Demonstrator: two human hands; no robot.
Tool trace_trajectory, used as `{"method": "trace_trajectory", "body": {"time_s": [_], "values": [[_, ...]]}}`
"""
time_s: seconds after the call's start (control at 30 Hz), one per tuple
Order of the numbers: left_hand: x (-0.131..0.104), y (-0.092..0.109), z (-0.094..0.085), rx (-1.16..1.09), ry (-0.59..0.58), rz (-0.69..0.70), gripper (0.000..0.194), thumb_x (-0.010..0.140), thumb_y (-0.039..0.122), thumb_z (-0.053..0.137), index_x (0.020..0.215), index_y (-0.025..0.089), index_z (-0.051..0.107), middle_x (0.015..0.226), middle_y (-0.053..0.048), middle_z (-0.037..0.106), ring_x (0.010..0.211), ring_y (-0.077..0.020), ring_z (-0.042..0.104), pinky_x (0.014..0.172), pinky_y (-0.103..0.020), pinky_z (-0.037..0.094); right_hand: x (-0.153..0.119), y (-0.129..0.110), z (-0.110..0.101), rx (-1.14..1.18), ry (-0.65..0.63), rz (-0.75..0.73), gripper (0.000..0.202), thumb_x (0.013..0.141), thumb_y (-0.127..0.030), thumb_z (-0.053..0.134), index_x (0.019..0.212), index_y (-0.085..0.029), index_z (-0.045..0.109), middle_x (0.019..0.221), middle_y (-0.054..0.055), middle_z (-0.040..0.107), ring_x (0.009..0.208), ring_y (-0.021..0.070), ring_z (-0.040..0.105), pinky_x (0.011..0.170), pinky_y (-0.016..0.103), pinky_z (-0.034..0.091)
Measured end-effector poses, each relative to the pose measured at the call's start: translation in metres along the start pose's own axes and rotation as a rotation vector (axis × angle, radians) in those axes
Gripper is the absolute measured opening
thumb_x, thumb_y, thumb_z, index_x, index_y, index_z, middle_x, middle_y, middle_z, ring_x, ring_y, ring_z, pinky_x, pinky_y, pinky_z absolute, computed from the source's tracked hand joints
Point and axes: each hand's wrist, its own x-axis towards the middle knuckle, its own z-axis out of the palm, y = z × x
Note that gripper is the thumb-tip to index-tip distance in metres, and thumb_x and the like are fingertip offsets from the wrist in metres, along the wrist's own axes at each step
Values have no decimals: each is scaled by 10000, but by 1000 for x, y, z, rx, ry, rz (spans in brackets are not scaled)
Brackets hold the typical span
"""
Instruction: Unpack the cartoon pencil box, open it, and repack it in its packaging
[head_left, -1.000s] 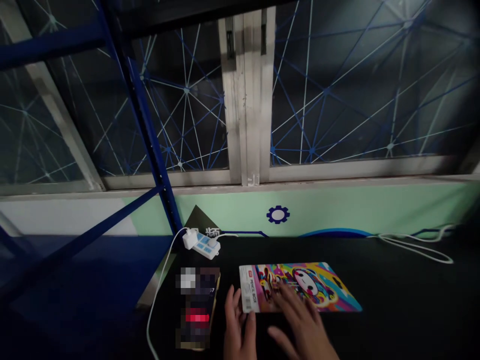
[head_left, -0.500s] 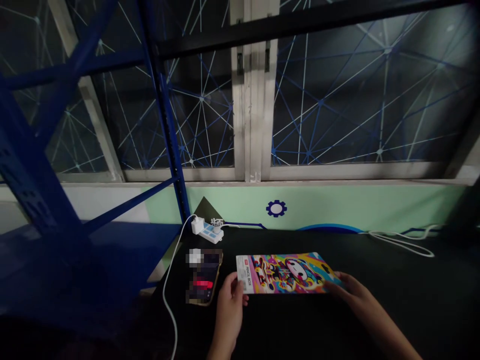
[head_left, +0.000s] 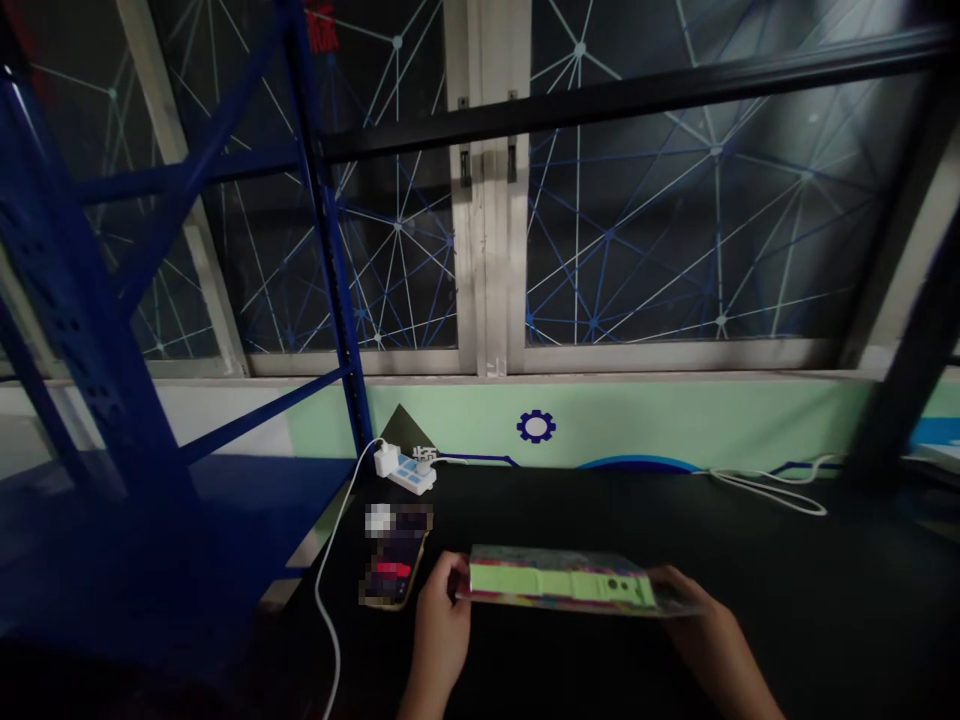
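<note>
A pencil box [head_left: 559, 583] is held between my two hands above the black tabletop, its light green edge turned toward me. My left hand [head_left: 441, 615] grips its left end, with the thumb and fingers closed on it. At the other end my right hand [head_left: 701, 625] is closed on the box's right side, though some of its fingers are hidden behind it. The printed face is seen only at a steep slant and looks blurred. Left of my left hand lies a phone [head_left: 401, 555], its screen partly pixelated.
A white power strip [head_left: 411, 474] with a plug and a white cable [head_left: 324, 600] sits at the back left. Another white cable [head_left: 780, 492] lies along the wall at right. Blue rack posts [head_left: 330, 230] stand at left. The black tabletop [head_left: 540, 680] extends beneath my hands.
The pencil box has tilted, so its colourful printed face has turned away and its green edge shows. Both hands keep hold of it. The view has shifted slightly.
</note>
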Motion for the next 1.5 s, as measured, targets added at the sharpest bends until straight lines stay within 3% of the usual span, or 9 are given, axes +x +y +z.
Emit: {"method": "trace_trajectory", "body": {"time_s": [0.17, 0.37, 0.57, 0.67, 0.87, 1.03, 1.2, 1.37, 1.5], "values": [[0, -3, 3, 134, 8, 4, 430, 908, 317, 526, 1316, 194, 584, 1307, -129, 700, 1239, -269, 643, 1080, -412, 459, 0, 11, 8, -117, -48, -132, 404, 762, -387, 603, 1122, -286, 756, 1199, 59, 775, 1105, 298, 722, 944, 407, 547], [-3, -17, 4, 309, 42, 53, 578, 822, 251, 588, 1382, 111, 565, 1488, -198, 545, 1480, -333, 384, 1220, -479, 296, -8, 3, 16, -390, -231, -139, 783, 764, -701, 686, 1456, -357, 554, 1552, 75, 514, 1461, 401, 407, 1142, 674, 305], [-10, -14, 8, 440, -17, 86, 751, 800, 182, 558, 1535, 139, 411, 1461, -178, 587, 1370, -337, 511, 1161, -502, 338, -7, 17, 28, -459, -91, -143, 583, 856, -662, 624, 1352, -357, 655, 1473, 84, 606, 1397, 391, 497, 1091, 638, 391], [-9, -10, 9, 481, -48, 81, 693, 866, 255, 523, 1537, 124, 410, 1474, -179, 577, 1379, -330, 504, 1165, -498, 322, -7, 20, 30, -479, -9, -133, 509, 879, -623, 600, 1282, -329, 702, 1403, 113, 654, 1312, 386, 566, 1016, 585, 462], [-8, -1, 6, 436, -33, 43, 635, 944, 488, 508, 1488, 160, 491, 1419, -172, 627, 1334, -346, 537, 1143, -521, 337, -9, -4, 30, -361, -12, -106, 525, 875, -631, 578, 1256, -287, 690, 1224, 106, 708, 1140, 341, 641, 921, 507, 484], [-11, 5, 4, 411, -75, 95, 579, 977, 469, 474, 1504, 229, 487, 1451, -123, 613, 1329, -339, 536, 1140, -524, 346, -9, -14, 45, -324, 56, -19, 470, 942, -598, 456, 1070, -239, 730, 1035, 107, 745, 969, 321, 724, 817, 471, 524], [-16, 1, 1, 383, -74, 139, 609, 982, 483, 496, 1527, 218, 448, 1481, -134, 579, 1360, -326, 509, 1163, -506, 339, -13, -19, 48, -265, 132, -36, 503, 941, -597, 457, 1124, -209, 720, 1128, 139, 709, 939, 301, 732, 819, 425, 562], [-21, -4, 0, 216, -17, 124, 664, 1003, 479, 478, 1582, 228, 272, 1529, -158, 493, 1375, -292, 508, 1147, -464, 395, -26, -33, 36, -142, 228, -130, 451, 931, -569, 566, 1219, -235, 660, 1204, 108, 662, 932, 254, 723, 761, 349, 584], [-22, 0, 0, 42, 17, 77, 745, 1006, 520, 459, 1604, 234, 118, 1408, -165, 539, 1268, -271, 588, 1067, -446, 479, -35, -43, 28, -46, 255, -215, 313, 957, -484, 565, 1142, -244, 641, 1130, 85, 659, 1007, 247, 695, 862, 361, 570]]}}
